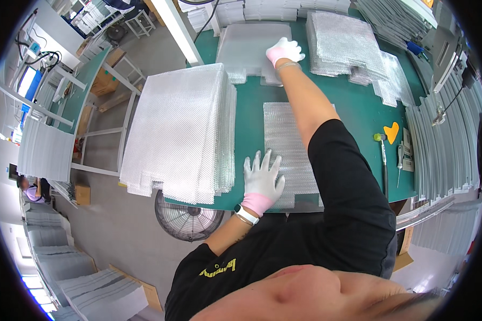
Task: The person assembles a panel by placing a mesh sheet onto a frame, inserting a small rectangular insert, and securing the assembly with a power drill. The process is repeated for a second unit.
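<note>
There is 1 green table (pixel 249 123). On its left side sits 1 big pile (pixel 177 128) of shiny mesh, with too many sheets to count. At the back, right of the middle, is 1 shiny pile (pixel 343 43), and at its right side is 1 low pile (pixel 393 80). Left of the shiny pile lies 1 grey stack (pixel 246 45), flat on the table. The 1 mesh (pixel 289 144) lies flat near the front edge, between the 2 arms; I can't tell if it is more than 1 sheet. On the floor by the table is 1 round fan (pixel 193 214).

The 2 hands wear white gloves with pink cuffs. The left hand (pixel 262 179) has its fingers spread and holds nothing, at the left edge of the mesh. The right hand (pixel 285 51) is bent over the right part of the grey stack; I can't tell if it grips.

On the right lie 1 hammer (pixel 384 160), 1 screwdriver (pixel 400 155) and 1 orange piece (pixel 392 132). The left wrist has 1 white watch (pixel 245 214).
</note>
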Available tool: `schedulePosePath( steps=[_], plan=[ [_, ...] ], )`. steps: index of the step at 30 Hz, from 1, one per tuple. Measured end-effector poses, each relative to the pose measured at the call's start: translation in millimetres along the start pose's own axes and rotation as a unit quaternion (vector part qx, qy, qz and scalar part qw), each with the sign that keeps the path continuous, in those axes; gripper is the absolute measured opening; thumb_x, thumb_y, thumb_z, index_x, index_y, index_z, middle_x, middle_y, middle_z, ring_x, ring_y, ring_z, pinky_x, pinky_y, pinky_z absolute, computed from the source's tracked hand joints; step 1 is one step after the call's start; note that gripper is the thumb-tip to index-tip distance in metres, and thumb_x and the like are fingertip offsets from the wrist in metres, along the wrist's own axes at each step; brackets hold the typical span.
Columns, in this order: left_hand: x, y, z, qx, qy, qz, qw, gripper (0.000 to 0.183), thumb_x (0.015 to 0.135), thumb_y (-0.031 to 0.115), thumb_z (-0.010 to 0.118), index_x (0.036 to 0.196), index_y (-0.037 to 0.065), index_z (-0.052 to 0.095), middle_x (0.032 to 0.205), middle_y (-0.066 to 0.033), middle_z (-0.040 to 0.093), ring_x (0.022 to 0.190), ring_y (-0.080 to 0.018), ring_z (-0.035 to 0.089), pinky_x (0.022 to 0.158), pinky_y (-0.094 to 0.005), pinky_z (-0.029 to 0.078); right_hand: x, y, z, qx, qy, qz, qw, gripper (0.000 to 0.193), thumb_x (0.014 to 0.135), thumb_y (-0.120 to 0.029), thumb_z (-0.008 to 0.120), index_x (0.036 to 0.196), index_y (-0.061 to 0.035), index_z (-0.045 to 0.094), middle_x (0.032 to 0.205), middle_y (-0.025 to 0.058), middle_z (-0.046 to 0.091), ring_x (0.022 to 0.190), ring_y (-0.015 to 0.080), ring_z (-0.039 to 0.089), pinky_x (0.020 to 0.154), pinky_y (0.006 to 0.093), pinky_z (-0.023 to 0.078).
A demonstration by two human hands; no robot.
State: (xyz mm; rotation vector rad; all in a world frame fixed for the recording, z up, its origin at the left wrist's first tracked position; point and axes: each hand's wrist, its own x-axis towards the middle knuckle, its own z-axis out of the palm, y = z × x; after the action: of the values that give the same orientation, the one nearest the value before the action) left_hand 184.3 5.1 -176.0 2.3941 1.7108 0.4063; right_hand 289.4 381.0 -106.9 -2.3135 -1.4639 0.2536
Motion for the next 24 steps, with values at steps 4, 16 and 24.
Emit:
schedulePosePath(
  steps=[4, 16, 24],
  plan=[
    [0, -1, -1, -0.009, -0.002, -0.004, 1.0, 0.058, 0.094, 0.034, 0.059, 0.146, 0.011, 0.053, 0.154, -0.0211, 0.043, 0.143, -0.0454, 0.037, 0.12, -0.0609, 0.021, 4, -10, -12, 0.115, 0.053, -0.082, 0.989, 0.05, 0.086, -0.022, 0.065, 0.136, -0.0161, 0.06, 0.135, 0.0164, 0.056, 0.125, 0.0326, 0.059, 0.109, 0.047, 0.044],
    [0, -1, 0, -0.012, -0.007, -0.002, 1.0, 0.058, 0.095, 0.035, 0.057, 0.147, 0.011, 0.052, 0.155, -0.0208, 0.041, 0.144, -0.045, 0.035, 0.12, -0.0615, 0.02, 54, 3, -16, 0.656, -0.051, -0.174, 0.732, 0.072, 0.091, -0.005, 0.071, 0.156, -0.0048, 0.04, 0.13, 0.0165, 0.067, 0.113, 0.023, 0.066, 0.099, 0.0311, 0.051],
    [-1, -4, 6, -0.015, -0.002, -0.011, 1.0, 0.061, 0.094, 0.038, 0.058, 0.146, 0.007, 0.05, 0.157, -0.0199, 0.039, 0.148, -0.0425, 0.032, 0.122, -0.0601, 0.017, 21, 45, -74, 0.704, -0.065, -0.248, 0.662, 0.056, 0.096, -0.005, 0.067, 0.148, 0.0012, 0.046, 0.131, 0.0121, 0.063, 0.111, 0.0177, 0.064, 0.092, 0.0308, 0.055]
  ],
)
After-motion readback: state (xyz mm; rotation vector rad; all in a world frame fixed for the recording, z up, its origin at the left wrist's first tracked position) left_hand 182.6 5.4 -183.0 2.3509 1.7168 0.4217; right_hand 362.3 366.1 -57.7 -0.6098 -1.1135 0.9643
